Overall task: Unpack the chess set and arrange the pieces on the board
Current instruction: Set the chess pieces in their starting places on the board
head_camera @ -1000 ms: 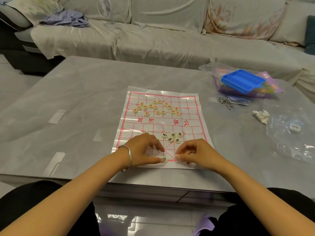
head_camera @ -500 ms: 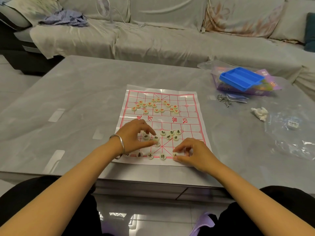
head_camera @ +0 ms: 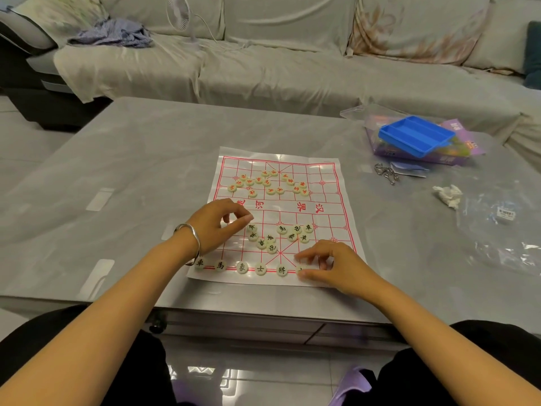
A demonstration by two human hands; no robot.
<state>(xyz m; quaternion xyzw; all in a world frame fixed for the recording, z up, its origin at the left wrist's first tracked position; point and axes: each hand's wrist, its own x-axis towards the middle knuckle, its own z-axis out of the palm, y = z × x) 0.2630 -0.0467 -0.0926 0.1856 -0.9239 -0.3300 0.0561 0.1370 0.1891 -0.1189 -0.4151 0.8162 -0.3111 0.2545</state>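
On the bench the board lies flat, with red pieces heaped on its far half. The right hand pinches a black piece on the board's near edge, to join the row. The left hand curls its fingers over the loose black pieces; I cannot tell if it holds one.

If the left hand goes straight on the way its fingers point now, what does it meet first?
Most likely the nearest black-lettered piece, just beyond the fingertips of the left hand on the board. How high the hand is above it is unclear.

Red-grid paper board flat; red pcs clustered far side, black pcs loose mid + rowed near edge
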